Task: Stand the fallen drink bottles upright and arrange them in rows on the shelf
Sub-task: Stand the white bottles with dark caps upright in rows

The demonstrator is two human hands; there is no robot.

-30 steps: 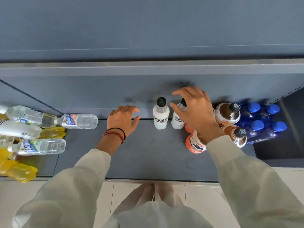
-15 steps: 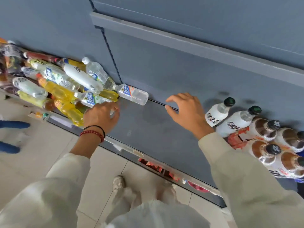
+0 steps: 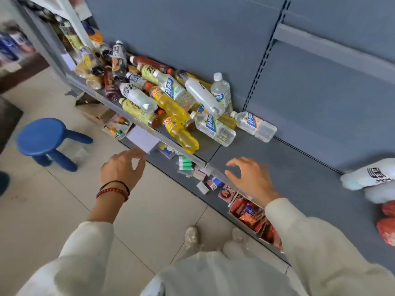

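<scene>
Shelf [image 3: 288, 167] was slate blue-grey, fallen drink bottles [image 3: 172, 106] were yellow, clear bottles [image 3: 255, 127] wore blue-and-white labels, white bottle [image 3: 369, 177] bore black lettering, stool [image 3: 40, 136] was bright blue, bracelet [image 3: 113, 191] was red beads, sleeves [image 3: 320, 242] were cream, floor tiles [image 3: 53, 199] were beige.

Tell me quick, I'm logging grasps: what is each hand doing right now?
Left hand: open, fingers loosely curled, holding nothing.
Right hand: open, fingers spread, holding nothing.
</scene>
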